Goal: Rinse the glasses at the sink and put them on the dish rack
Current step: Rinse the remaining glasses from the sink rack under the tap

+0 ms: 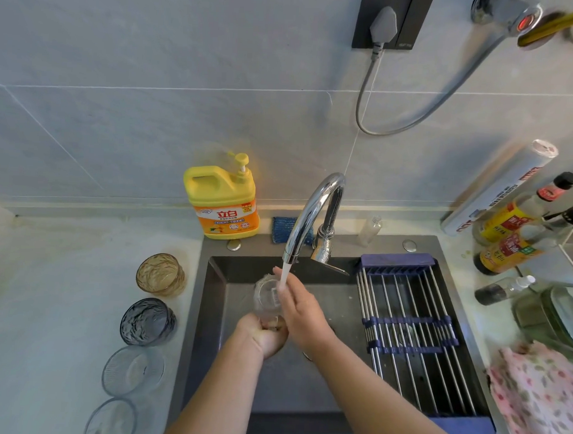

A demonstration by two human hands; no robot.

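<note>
Over the dark sink (217,311), my left hand (264,336) grips a clear glass (266,297) by its base, tilted under the running chrome tap (306,217). My right hand (300,306) lies flat against the glass's right side, fingers straight, with the water stream falling on them. On the counter to the left stand an amber glass (161,274), a grey-blue glass (147,321) and two clear glasses (133,370) (110,420). The roll-up dish rack (411,334) spans the sink's right half and holds nothing.
A yellow dish-soap bottle (222,203) and a blue sponge (286,229) stand behind the sink. Sauce bottles (508,237), a white roll (497,188), glass lids (564,314) and a floral cloth (538,394) crowd the right counter. A plugged cable (364,99) hangs on the wall.
</note>
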